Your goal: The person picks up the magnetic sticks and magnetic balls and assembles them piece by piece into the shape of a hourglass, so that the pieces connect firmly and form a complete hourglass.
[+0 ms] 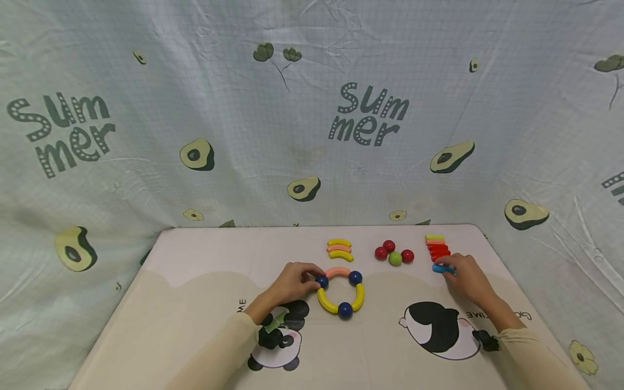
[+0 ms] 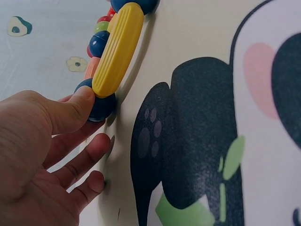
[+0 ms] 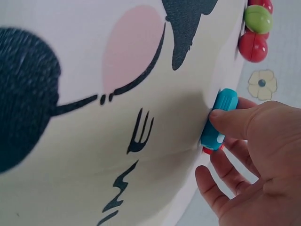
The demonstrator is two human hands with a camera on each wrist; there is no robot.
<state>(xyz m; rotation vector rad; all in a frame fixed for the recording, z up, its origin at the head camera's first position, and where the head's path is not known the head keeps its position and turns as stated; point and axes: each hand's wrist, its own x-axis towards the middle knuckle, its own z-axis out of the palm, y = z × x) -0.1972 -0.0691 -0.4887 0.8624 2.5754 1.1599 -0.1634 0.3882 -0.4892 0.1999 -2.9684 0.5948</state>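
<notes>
A ring of curved rods and three dark blue balls lies on the table, with yellow rods [image 1: 327, 301] at left and right and a pink rod [image 1: 337, 271] at the far side. My left hand [image 1: 294, 281] pinches the ring's left dark blue ball [image 2: 102, 107] between thumb and forefinger, its other fingers loosely bent. Farther right, my right hand [image 1: 467, 276] grips a short, straight blue rod [image 3: 219, 118], thumb on its near side and fingers behind. That rod sits just in front of a row of red rods [image 1: 439, 251].
Behind the ring lie curved yellow and pink rods [image 1: 339, 249]. Red balls [image 1: 381, 253] and a green ball [image 1: 395, 258] cluster right of them. A yellow-green rod [image 1: 434, 237] tops the right row. A patterned cloth [image 1: 244, 119] hangs behind the printed table [image 1: 195, 303].
</notes>
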